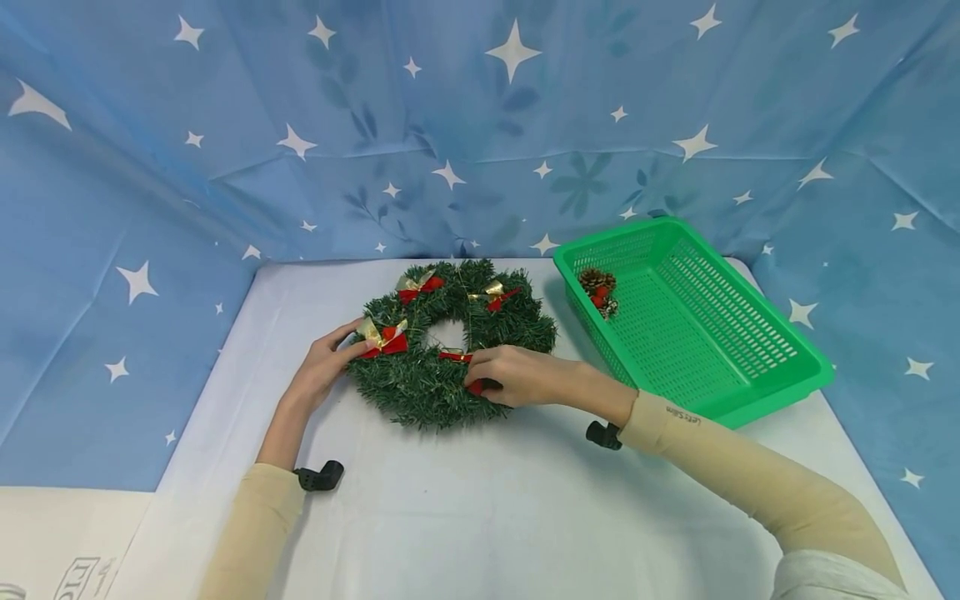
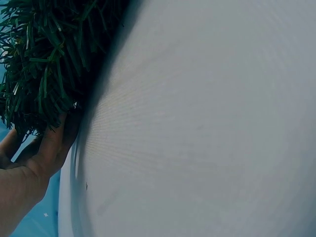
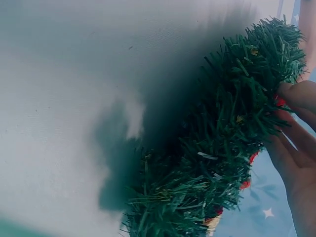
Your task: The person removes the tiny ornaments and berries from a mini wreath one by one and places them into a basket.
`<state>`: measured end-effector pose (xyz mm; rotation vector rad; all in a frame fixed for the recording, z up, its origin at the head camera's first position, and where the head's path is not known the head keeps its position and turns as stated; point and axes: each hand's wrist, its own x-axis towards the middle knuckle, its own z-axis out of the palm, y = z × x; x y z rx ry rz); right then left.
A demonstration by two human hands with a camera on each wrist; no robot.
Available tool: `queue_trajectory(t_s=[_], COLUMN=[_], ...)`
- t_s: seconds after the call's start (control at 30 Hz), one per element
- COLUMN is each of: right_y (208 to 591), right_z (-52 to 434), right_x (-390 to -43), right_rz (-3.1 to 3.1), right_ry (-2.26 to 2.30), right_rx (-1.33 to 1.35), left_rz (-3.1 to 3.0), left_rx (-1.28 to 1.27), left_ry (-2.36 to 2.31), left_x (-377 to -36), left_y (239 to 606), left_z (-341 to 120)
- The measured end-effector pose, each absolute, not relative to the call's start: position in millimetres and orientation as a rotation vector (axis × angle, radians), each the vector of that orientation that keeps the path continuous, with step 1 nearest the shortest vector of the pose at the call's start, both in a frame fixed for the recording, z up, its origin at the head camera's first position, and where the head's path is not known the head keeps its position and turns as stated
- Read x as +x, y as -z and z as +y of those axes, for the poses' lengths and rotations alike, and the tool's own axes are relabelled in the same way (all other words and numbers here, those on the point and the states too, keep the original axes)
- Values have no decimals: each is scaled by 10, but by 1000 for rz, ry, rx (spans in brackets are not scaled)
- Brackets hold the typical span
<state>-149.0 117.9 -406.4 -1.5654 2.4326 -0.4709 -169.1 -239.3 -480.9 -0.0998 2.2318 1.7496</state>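
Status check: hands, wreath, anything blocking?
Left hand touching wreath edge by a bow. Right hand pinching red bow on wreath. Green basket off right, nothing blocking.

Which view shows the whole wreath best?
Head view: the wreath lies in full on the table, bows visible, left hand and right hand on it. The left wrist view shows only a needle patch; the right wrist view shows a blurry, edge-on arc.
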Motion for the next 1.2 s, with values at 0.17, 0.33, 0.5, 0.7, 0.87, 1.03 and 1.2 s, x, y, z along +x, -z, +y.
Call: queue_trajectory(t_s=[0.17,0.33,0.5,0.7,0.87,1.03,1.2], right_y=[4082,4113,4143,4155,4128,4094,4057], right_z=[1218,1248,1285,1319,1347,1371,1412], right_x=[-1503,-1524,-1559,-1601,-1626,-1650,-1685], right_rz=[2415,2378,2351,2390,2384,2383,2335], right_ry=[655,839,966,1033,1101,1164,1255], right_rx=[-1503,-1440,-1394,-1318,-1271,-1213,-1142], left_rz=[2217,2207,2206,2205,2204,2207,2211], left_rx=[-96,-93,-91,-92,-103,-110,-106], left_ry=[-1762,-1774,-1781,-1774,-1774,-1774,-1764], left_x=[-1680,-1672,-1677,-1679,-1691,-1692,-1688], left_y=[4815,4812,4815,4817,4826,4822,4817], left_z=[-2394,-2392,-2391,-2384,-2390,-2394,-2396])
